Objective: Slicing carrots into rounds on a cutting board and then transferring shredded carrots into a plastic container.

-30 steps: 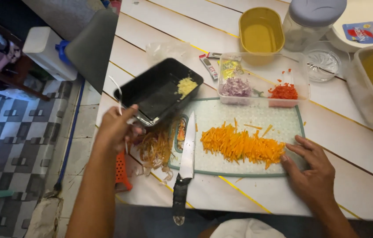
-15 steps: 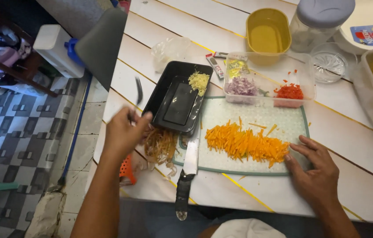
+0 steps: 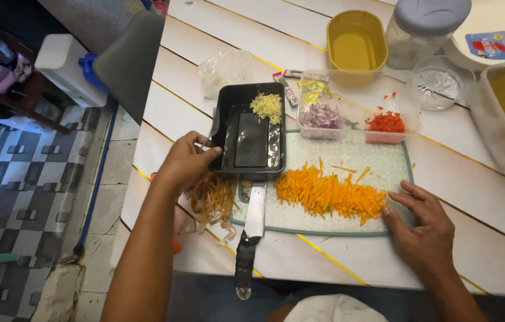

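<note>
I see my left hand (image 3: 185,160) has brought the black tray (image 3: 251,128) down flat at the cutting board's (image 3: 348,162) left end, fingers closed on its rim. My right hand (image 3: 422,229) rests open beside the carrot strips (image 3: 329,194), holding nothing.

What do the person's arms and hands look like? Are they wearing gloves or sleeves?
No gloves and no sleeves. Both forearms are bare all the way to the bottom of the picture. The left hand and the right hand are bare too, with short fingernails. I can't see any rings, watch or bracelets on them.
</note>
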